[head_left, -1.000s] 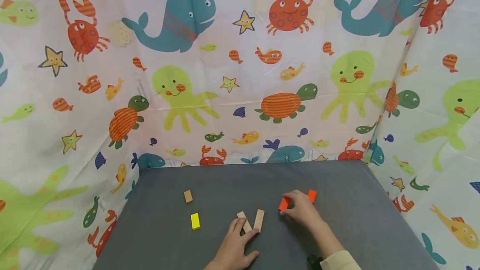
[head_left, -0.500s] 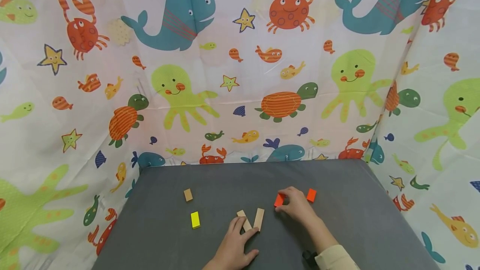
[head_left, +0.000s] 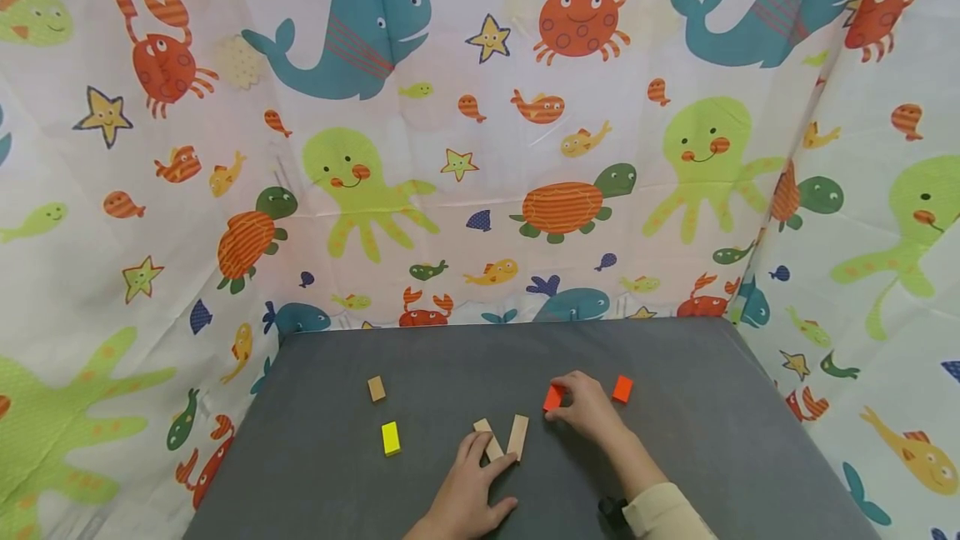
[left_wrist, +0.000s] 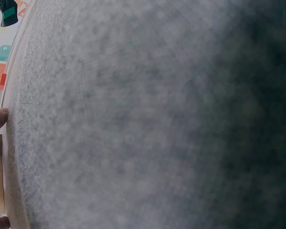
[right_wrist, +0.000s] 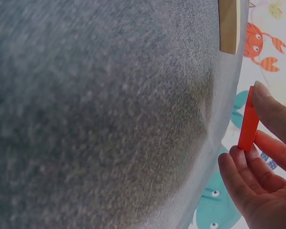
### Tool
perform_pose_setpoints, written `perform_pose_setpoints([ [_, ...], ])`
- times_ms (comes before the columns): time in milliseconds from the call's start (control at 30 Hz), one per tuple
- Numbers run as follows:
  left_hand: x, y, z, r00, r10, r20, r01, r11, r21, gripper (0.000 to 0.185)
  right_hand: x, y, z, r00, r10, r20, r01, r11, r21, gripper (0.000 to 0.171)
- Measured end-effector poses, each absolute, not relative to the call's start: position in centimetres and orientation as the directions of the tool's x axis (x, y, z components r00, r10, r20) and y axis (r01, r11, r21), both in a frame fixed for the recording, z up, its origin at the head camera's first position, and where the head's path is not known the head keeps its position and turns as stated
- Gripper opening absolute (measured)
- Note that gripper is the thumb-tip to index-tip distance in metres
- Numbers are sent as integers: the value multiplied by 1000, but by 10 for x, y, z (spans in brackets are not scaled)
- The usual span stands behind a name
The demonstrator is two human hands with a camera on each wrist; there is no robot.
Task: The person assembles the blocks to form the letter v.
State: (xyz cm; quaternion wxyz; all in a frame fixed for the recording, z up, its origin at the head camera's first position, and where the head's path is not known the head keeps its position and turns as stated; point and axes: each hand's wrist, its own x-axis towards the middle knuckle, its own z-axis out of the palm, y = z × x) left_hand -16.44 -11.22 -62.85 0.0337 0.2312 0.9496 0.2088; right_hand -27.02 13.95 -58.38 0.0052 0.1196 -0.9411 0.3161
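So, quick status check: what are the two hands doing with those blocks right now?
Right hand pinches an orange block. Left hand rests fingers on two plain wooden blocks. Second orange block beside right hand; nothing in the way.

Cream sleeve point(head_left: 663, 513), dark wrist strap point(head_left: 609, 510)

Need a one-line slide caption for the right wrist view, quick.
Right hand pinches an orange block at the grey table edge; a wooden block lies beyond.
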Motion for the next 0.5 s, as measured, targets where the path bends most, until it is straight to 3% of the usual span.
perform_pose_setpoints([
  [500, -166, -112, -631, -897, 442, 20, 402, 796, 452, 59, -274, 127, -578, -968, -245, 51, -224, 760, -610, 58],
])
